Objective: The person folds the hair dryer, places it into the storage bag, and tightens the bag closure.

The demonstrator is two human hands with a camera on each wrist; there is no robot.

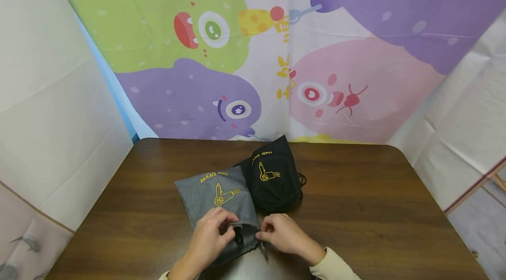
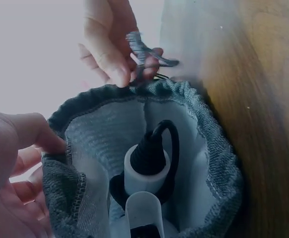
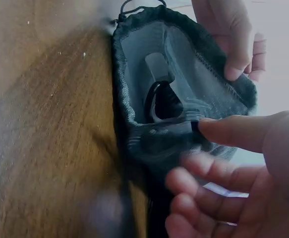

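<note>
A grey drawstring bag [image 1: 197,192] lies on the table, printed in yellow with "Hair Dryer" and a dryer outline. Its mouth is spread wide toward the person. My left hand [image 1: 209,234] pinches the rim on one side, thumb inside and fingers outside. On the opposite side, my right hand [image 1: 286,234] pinches the rim beside the grey drawstring ends [image 2: 140,49]. Down in the bag, the left wrist view shows a white hair dryer handle [image 2: 137,181] with a black cord [image 2: 171,148] looping from its end. The rest of the dryer is hidden by the fabric.
A black drawstring bag [image 1: 276,192] with the same yellow print, looking filled, lies against the grey bag's far right side. Both are on a brown wooden table [image 1: 356,210]. A cartoon-printed cloth [image 1: 269,117] hangs behind the table, with white panels [image 1: 59,73] at the sides.
</note>
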